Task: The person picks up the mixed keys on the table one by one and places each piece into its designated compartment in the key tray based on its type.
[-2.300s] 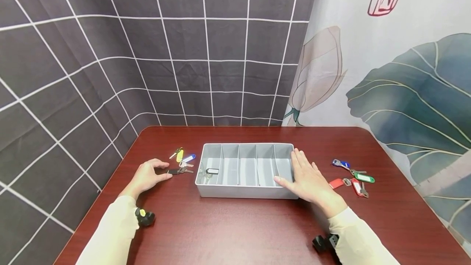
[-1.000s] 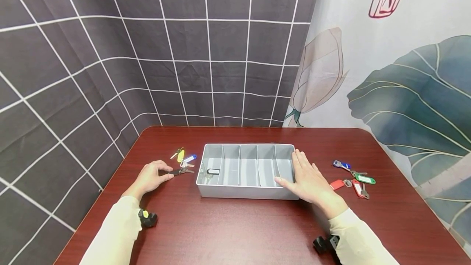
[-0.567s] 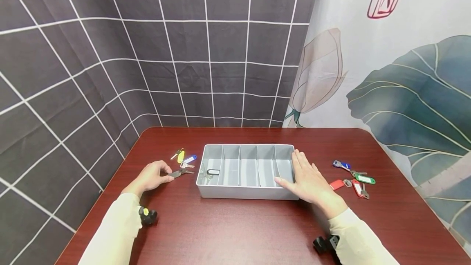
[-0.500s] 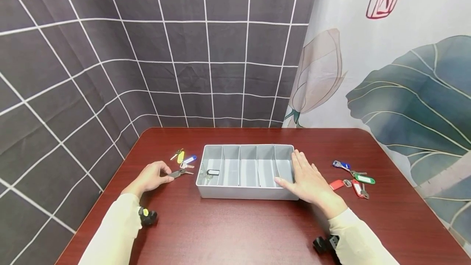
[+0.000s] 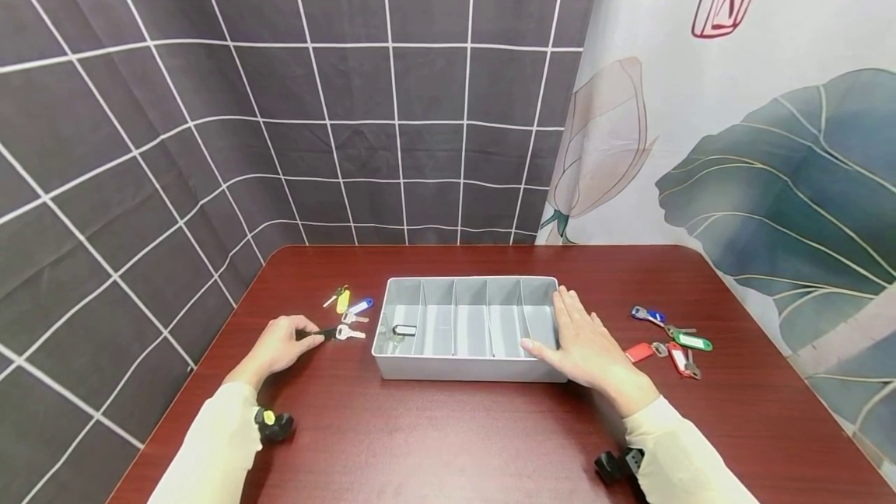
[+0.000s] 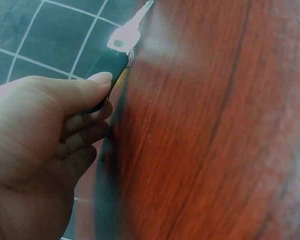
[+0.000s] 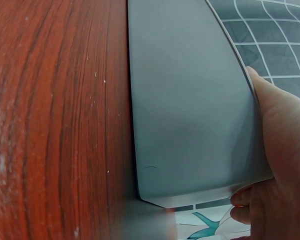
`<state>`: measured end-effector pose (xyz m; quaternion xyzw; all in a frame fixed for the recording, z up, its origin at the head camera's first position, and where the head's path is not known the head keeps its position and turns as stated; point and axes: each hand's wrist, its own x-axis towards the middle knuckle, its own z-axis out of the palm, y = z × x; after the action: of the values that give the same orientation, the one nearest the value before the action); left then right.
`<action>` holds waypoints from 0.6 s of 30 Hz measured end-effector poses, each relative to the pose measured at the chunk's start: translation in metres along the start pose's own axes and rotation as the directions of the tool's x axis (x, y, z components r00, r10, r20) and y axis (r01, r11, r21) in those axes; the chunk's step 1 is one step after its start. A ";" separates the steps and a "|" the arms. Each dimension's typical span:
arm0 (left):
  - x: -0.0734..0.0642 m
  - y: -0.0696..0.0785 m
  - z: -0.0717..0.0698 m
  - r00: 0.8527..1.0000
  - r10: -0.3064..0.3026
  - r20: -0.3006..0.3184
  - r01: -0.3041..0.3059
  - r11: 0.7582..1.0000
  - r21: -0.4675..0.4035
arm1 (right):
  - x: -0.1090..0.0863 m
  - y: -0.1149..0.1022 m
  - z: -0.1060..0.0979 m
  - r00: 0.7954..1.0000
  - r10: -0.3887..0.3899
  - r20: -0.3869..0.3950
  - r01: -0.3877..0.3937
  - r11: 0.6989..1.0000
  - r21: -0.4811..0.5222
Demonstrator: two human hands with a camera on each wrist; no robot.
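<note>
My left hand [image 5: 276, 344] pinches a black key tag [image 6: 106, 67] between thumb and fingers. A silver key [image 6: 126, 37] hangs from the tag's ring, pointing away from the hand. Just beyond it on the table lie a blue key tag [image 5: 361, 306] and a yellow key tag [image 5: 343, 302], each with a key. My right hand [image 5: 591, 348] rests at the right end of a grey divided tray [image 5: 469, 369], fingers straight along the outer wall and thumb over the near rim. A dark-framed key tag [image 5: 404, 330] lies in the leftmost compartment with its key.
Right of the tray lie a blue tag [image 5: 654, 316], a green tag [image 5: 693, 341] and two red tags, one being the nearer red tag [image 5: 677, 358], with keys. A dark tiled curtain [image 5: 427, 154] hangs behind the brown table [image 5: 448, 442].
The left hand has taken hold of the black key tag, turned it and drawn it slightly toward the person. Its key has swung with it. The right hand and tray stay in place.
</note>
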<state>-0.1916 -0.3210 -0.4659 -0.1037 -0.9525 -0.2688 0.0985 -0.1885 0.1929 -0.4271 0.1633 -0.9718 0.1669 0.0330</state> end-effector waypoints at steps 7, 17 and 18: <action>-0.004 0.003 -0.003 0.998 -0.053 -0.044 0.051 0.998 -0.030 | 0.001 0.001 0.000 1.000 0.001 0.004 -0.001 1.000 0.004; -0.011 0.016 0.001 0.983 -0.155 -0.094 0.141 0.980 -0.140 | 0.000 0.000 0.000 1.000 0.004 0.003 -0.004 1.000 0.011; -0.012 0.017 0.001 0.982 -0.162 -0.095 0.147 0.978 -0.149 | 0.000 0.000 0.001 1.000 0.004 0.002 -0.004 1.000 0.013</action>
<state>-0.1763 -0.3083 -0.4615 -0.0215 -0.9297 -0.3476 0.1202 -0.1890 0.1927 -0.4277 0.1618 -0.9711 0.1729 0.0306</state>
